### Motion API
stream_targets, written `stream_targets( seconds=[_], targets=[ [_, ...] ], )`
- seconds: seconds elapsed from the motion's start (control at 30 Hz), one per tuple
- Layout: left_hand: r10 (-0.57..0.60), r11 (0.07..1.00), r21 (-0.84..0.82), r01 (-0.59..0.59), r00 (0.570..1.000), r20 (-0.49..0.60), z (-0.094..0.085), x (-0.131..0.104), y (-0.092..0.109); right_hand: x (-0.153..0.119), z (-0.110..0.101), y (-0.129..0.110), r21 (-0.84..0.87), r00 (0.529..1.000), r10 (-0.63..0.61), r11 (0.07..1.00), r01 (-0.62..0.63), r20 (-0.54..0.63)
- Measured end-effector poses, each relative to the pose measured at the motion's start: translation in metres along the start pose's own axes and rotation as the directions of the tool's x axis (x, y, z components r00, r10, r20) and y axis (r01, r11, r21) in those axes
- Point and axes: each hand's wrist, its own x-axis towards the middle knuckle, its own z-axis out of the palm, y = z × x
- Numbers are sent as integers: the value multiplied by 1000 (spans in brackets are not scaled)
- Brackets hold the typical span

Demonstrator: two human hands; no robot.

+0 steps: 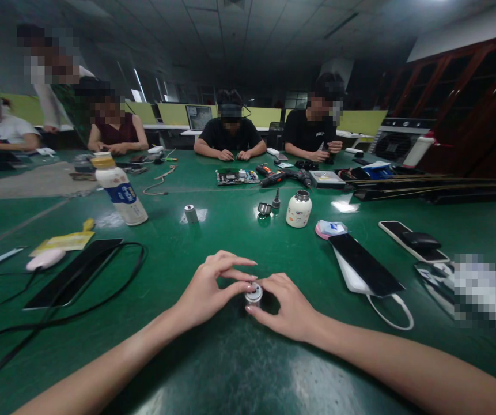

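A small silvery metal cylinder [253, 297] stands upright on the green table in front of me. Its round top has small dark openings. My right hand [288, 308] curves around its right side, with the thumb at the near edge and the index finger at the far edge. From the left, my left hand [213, 288] reaches the cylinder's top with thumb and one finger close together at the rim; its index finger stretches out above. Whether a tiny piece sits between those left fingertips is hidden. A similar grey metal cylinder [190, 214] stands farther off, left of centre.
Beyond my hands are a cream flask [299, 210], its metal cap [264, 210], a plastic bottle [122, 193], a circuit board [237, 177] and power drills [284, 176]. Phones [366, 265] lie right; a tablet-like black slab [77, 274] and cables lie left. Several people sit opposite.
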Motion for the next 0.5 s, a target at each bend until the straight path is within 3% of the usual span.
stream_targets(
  seconds=[0.3, 0.5],
  targets=[
    [-9, 1000, 10, 9, 1000, 26, 8, -6, 10, -1, 3, 2, 29, 999, -11, 1000, 12, -43],
    [-49, 998, 45, 49, 999, -21, 7, -6, 14, 1, 0, -4, 43, 1000, -3, 999, 2, 19]
  ],
)
